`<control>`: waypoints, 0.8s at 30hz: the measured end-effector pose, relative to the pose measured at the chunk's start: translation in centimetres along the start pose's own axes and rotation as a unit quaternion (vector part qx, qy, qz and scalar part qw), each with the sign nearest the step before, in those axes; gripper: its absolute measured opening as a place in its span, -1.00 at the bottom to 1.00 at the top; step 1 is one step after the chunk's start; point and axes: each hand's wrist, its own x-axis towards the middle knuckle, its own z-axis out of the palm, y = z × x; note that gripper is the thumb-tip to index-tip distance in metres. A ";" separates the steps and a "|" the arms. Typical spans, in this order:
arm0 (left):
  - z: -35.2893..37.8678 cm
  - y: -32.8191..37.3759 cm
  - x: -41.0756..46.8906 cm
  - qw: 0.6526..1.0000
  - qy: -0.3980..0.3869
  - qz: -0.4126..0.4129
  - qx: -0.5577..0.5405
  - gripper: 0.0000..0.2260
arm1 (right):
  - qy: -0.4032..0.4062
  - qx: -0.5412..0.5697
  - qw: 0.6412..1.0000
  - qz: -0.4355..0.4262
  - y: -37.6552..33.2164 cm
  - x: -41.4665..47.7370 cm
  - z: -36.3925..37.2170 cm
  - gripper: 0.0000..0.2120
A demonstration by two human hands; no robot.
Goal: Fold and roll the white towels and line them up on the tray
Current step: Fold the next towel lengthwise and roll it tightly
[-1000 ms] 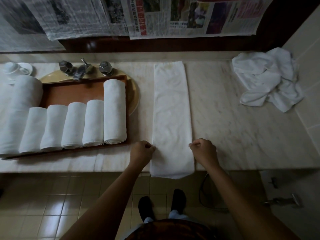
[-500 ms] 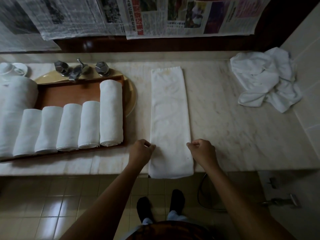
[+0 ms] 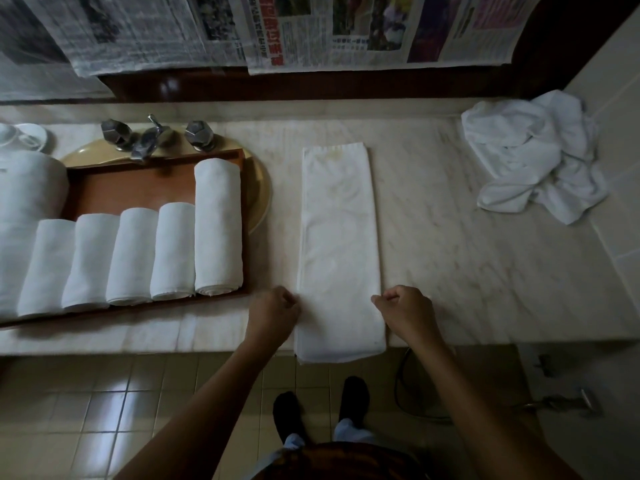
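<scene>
Six rolled towels (image 3: 135,254) lie side by side on the wooden tray (image 3: 138,184) at the left of the marble desk (image 3: 450,258). The rightmost roll (image 3: 217,226) is longer than its neighbours and sits just beside the tray's right wall; the leftmost is partly out of frame.

A seventh piece, a folded towel (image 3: 339,230) laid out as a long narrow strip, runs from near the back of the desk to the front, its near end hanging just over the front edge. The person's left hand (image 3: 275,311) and right hand (image 3: 407,310) sit at the strip's two long sides close to that end. The fingers (image 3: 381,301) are curled in and seem to pinch the cloth's edges, though the exact hold is hard to make out in the dim light.

By the look of it, this piece is fully folded and its rolling has not begun. A heap of loose towels (image 3: 530,157) waits in the far right corner against the tiled wall (image 3: 616,98), so a good part of the job remains.

Room on the tray looks tight. The row runs right up to the right wall, and only a band of wood shows behind the shorter rolls, toward the tap (image 3: 149,143). The tray rests over a pale basin (image 3: 260,194), and only a narrow lane of desk separates it from the strip. To the right, a wide stretch of marble lies between strip and heap, likely the easier side for moving. Newspaper sheets (image 3: 363,29) hang above the desk's back edge.
</scene>
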 end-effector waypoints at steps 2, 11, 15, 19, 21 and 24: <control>0.5 1.2 0.1 0.996 0.046 0.068 0.036 -0.72 | 0.029 -0.011 0.998 -0.052 -1.1 0.8 0.0 -0.72; 7.3 3.5 2.9 0.958 0.047 0.245 0.141 -0.41 | -0.044 -0.104 0.922 -0.370 -9.2 10.7 1.6 -0.57; 8.6 2.3 3.6 0.949 0.062 0.277 0.137 -0.42 | -0.079 -0.288 0.865 -0.403 -12.1 16.2 4.5 -0.49; 8.8 1.9 3.6 0.946 0.055 0.283 0.147 -0.40 | -0.021 -0.300 0.871 -0.389 -15.8 21.2 5.1 -0.45; 8.8 1.9 3.5 0.947 0.054 0.280 0.150 -0.39 | -0.019 -0.296 0.879 -0.373 -18.1 23.5 5.1 -0.43; 8.8 1.9 3.6 0.947 0.059 0.274 0.157 -0.41 | -0.009 -0.301 0.884 -0.359 -20.5 26.2 4.9 -0.41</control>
